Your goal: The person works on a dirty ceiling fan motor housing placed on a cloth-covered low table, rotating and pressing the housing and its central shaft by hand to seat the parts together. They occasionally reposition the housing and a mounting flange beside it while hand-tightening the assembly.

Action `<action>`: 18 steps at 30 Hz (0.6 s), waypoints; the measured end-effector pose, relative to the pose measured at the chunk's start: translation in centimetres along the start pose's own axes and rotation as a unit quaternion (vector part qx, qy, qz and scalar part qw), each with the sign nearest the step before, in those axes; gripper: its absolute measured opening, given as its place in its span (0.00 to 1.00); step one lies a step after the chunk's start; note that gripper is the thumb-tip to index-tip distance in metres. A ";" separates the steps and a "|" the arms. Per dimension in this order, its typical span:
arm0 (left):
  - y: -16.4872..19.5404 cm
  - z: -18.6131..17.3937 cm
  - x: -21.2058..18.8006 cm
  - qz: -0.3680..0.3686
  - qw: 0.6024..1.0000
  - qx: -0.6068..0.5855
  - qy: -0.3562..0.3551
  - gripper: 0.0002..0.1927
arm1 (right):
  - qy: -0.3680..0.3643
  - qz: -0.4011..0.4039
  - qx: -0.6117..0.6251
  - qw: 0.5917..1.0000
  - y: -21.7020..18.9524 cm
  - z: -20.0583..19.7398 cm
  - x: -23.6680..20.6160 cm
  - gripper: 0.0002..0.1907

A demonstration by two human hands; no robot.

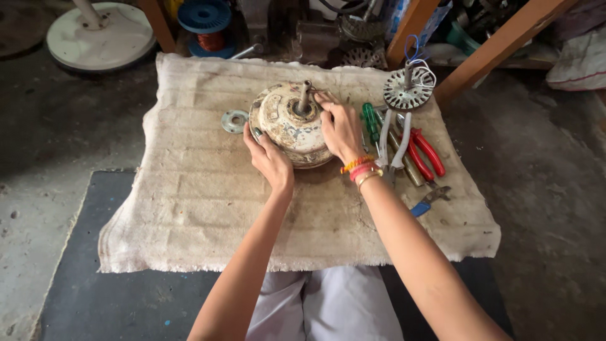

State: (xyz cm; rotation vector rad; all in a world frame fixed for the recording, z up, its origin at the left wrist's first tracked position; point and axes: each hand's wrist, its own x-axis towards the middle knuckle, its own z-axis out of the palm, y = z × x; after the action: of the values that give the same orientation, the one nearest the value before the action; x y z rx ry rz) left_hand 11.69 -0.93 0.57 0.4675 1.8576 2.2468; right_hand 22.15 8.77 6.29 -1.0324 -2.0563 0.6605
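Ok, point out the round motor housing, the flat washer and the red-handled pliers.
round motor housing (287, 123): head view, on its worn top face beside the shaft.
flat washer (235, 120): head view, on its metal ring, left of the housing.
red-handled pliers (428, 153): head view, on one red handle.

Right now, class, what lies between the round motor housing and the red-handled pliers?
In the head view, the right hand and a green-handled screwdriver lie between the motor housing and red-handled pliers.
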 end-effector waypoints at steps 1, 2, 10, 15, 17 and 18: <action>-0.2 -0.1 0.3 0.005 1.000 0.007 -0.008 0.26 | -0.010 0.050 0.010 0.999 -0.3 0.0 -0.6 0.20; -0.6 -0.3 0.6 0.008 1.000 0.012 -0.017 0.26 | -0.020 0.100 0.017 0.995 -0.5 0.0 -1.5 0.20; -2.7 -1.0 8.7 -0.015 0.970 -0.056 -0.238 0.25 | 0.075 -0.164 -0.101 0.978 0.5 -0.5 -6.0 0.22; -2.2 -1.1 11.0 -0.068 0.943 -0.076 -0.318 0.24 | 0.069 -0.065 -0.028 0.995 1.2 0.2 -1.4 0.18; -2.0 -1.2 10.3 -0.048 0.950 -0.077 -0.299 0.24 | 0.067 -0.053 -0.033 0.996 1.4 0.6 -2.9 0.18; -1.9 -1.2 10.0 -0.036 0.953 -0.079 -0.290 0.24 | 0.077 -0.104 -0.024 0.991 1.4 0.9 -4.4 0.18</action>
State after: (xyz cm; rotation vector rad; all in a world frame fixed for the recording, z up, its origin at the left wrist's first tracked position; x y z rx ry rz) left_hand 1.84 1.79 -0.30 0.8978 1.3592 1.9074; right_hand 23.94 5.76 3.08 -0.8524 -2.0180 0.4124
